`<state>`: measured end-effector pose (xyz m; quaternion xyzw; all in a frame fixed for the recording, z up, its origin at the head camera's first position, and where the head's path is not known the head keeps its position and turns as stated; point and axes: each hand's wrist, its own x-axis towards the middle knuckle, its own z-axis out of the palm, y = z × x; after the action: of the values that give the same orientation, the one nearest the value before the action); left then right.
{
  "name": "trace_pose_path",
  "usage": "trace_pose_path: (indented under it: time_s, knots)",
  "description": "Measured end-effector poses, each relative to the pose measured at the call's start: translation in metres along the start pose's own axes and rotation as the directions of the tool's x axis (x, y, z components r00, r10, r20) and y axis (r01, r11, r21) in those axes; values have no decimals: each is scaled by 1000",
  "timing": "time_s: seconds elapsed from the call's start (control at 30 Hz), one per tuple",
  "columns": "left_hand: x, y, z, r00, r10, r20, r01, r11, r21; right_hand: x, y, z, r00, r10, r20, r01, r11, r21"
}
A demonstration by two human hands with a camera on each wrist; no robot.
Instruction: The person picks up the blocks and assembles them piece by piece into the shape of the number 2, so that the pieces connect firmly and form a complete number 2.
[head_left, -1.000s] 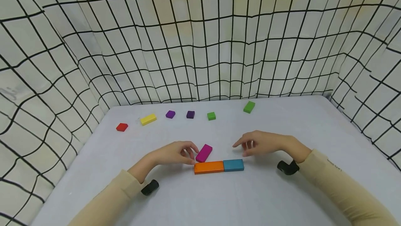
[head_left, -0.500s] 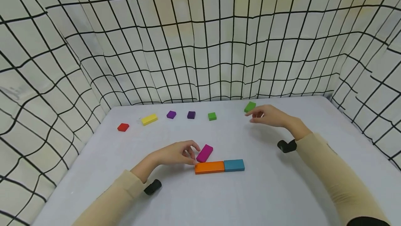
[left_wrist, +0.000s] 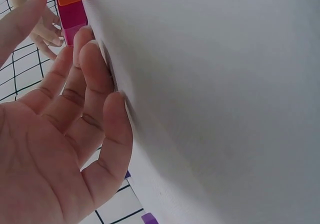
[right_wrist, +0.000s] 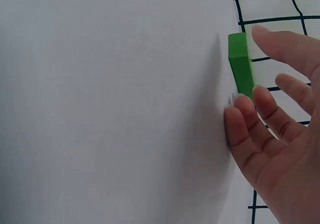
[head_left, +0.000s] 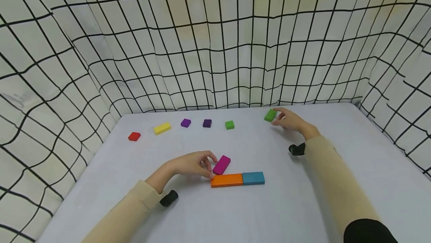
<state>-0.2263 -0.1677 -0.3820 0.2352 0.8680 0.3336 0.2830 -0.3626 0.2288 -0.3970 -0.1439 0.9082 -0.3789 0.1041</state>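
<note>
My left hand (head_left: 192, 163) rests low over the table beside a magenta block (head_left: 221, 165), its fingers loosely bent. Its thumb tip is at the left end of an orange block (head_left: 227, 181), perhaps touching it. A blue block (head_left: 253, 178) lies end to end with the orange one. In the left wrist view nothing sits between the fingers. At the far right, my right hand (head_left: 290, 119) reaches around a green block (head_left: 270, 115). The right wrist view shows the thumb apart from that green block (right_wrist: 241, 59), with fingertips close to its near end.
Along the far side lie a red block (head_left: 134, 136), a yellow block (head_left: 162, 128), a purple block (head_left: 186, 123), a dark purple block (head_left: 207, 123) and a small green block (head_left: 229, 125). White walls with black netting (head_left: 235, 59) enclose the white table (head_left: 215, 216).
My right hand has moved away from the blue block to the far green block, its fingers now around it. The left hand stays beside the magenta and orange blocks.
</note>
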Motion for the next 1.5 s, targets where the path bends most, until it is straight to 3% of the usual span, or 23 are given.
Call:
trace_pose_path:
  time_s: [0.27,0.47,0.97,1.5]
  knots:
    - [1,3,-2,1000,-5,-1,5,1000,19,12,5,1,998,61,-21,-62,998,-25]
    - [4,4,-2,1000,-24,-8,24,999,33,17,4,0,997,71,3,-70,993,-91]
    - [5,4,1,999,-41,-19,42,998,37,21,1,0,994,104,18,-101,984,-148]
    - [6,3,4,998,-53,-27,54,998,41,25,9,7,993,99,-65,-104,991,-81]
